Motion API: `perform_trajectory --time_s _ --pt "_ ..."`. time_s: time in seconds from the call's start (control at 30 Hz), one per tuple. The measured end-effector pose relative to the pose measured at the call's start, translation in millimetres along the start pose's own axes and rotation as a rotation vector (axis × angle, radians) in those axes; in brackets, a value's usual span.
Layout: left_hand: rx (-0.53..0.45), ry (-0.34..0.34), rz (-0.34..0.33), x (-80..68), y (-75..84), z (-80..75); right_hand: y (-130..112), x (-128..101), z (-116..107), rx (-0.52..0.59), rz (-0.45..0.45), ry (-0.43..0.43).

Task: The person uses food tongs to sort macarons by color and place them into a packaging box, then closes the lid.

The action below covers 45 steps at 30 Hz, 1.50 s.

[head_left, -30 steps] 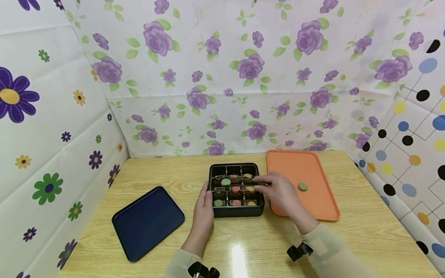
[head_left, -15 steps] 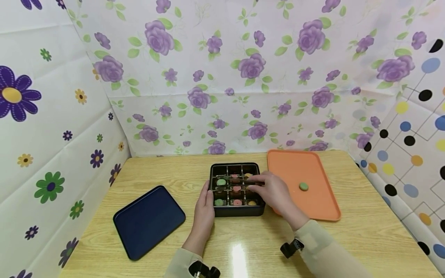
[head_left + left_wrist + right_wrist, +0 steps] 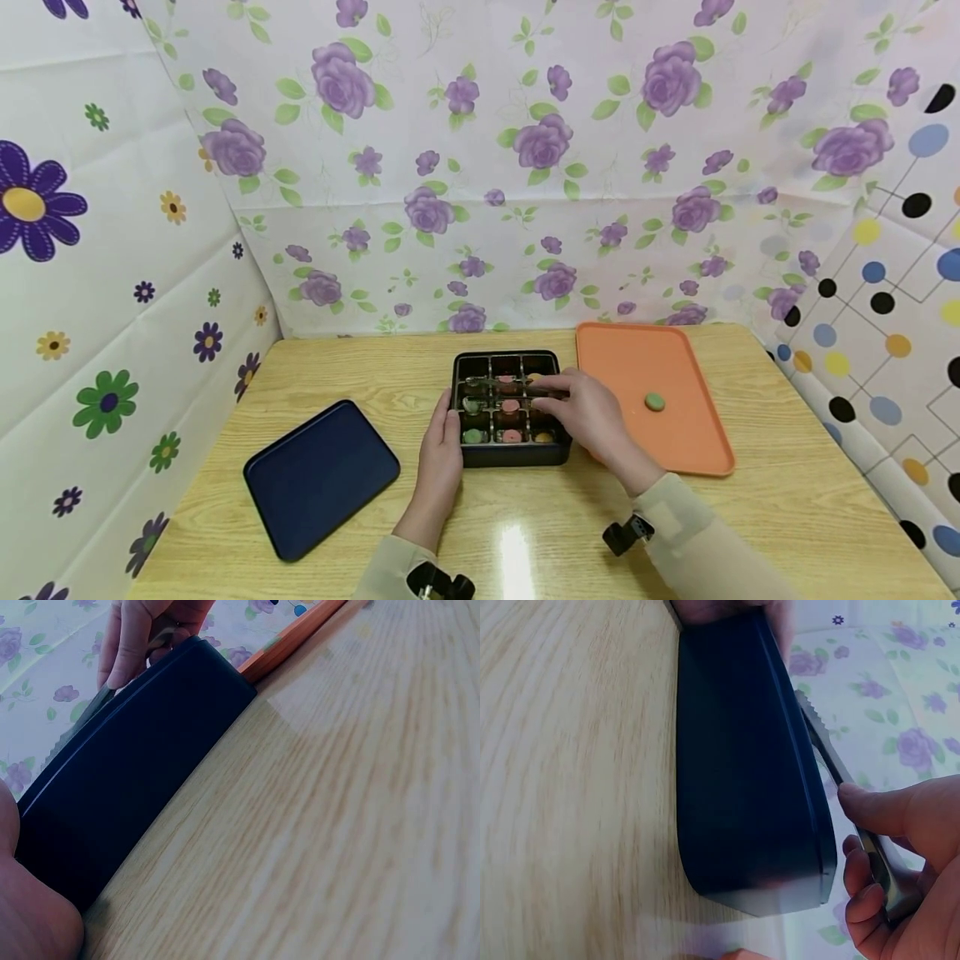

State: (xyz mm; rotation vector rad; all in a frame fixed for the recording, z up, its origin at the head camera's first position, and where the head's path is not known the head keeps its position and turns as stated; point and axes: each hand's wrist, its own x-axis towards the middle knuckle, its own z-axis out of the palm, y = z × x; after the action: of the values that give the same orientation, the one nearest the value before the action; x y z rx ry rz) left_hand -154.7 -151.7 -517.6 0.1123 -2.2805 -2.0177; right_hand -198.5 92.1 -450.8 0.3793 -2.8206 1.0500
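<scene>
My right hand [image 3: 596,421] holds metal tongs [image 3: 829,746] between thumb and fingers, over a black divided box [image 3: 517,455]. The tongs' serrated arms stand apart above the left column of compartments. A green macaron [image 3: 472,407] lies low in that column, partly covered by the near arm. In front of it is another green macaron [image 3: 472,437]. Pink macarons [image 3: 512,437] fill the middle column's nearer compartments, and a yellow macaron [image 3: 543,437] lies at the front right. My left hand [image 3: 437,462] rests along the box's left wall, fingers straight, thumb near the rim.
An orange tray [image 3: 693,446] stands to the right of the box, bearing one green macaron [image 3: 655,402]. On the left lies a dark blue tray [image 3: 322,481], set at an angle. Patterned cloth walls border the wooden table [image 3: 570,542] at the back and sides.
The green macaron between the tongs' arms has moved left and down into the left column. My right hand has shifted slightly left with the tongs. The left hand stays at the box.
</scene>
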Motion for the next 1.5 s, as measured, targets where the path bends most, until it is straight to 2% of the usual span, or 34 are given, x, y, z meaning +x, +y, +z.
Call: perform_trajectory --time_s 0.23,0.4,0.77,1.3,1.5 --pt "0.002 0.004 -0.011 0.0 0.6 1.3 7.8 -8.7 -12.6 0.027 0.032 0.023" --pt "-0.003 -0.001 -0.014 -0.1 -1.1 1.4 16.7 -17.0 -22.6 0.008 0.050 0.052" --pt "-0.011 -0.011 -0.010 0.0 -1.8 0.7 38.4 -33.2 -41.5 -0.001 0.043 0.112" --pt "-0.006 -0.001 -0.024 -1.6 -0.3 1.4 72.0 -57.1 -68.5 0.034 0.071 0.152" --pt "-0.006 0.000 -0.018 -0.8 -0.2 1.2 86.8 -65.9 -82.7 0.007 0.089 0.161"
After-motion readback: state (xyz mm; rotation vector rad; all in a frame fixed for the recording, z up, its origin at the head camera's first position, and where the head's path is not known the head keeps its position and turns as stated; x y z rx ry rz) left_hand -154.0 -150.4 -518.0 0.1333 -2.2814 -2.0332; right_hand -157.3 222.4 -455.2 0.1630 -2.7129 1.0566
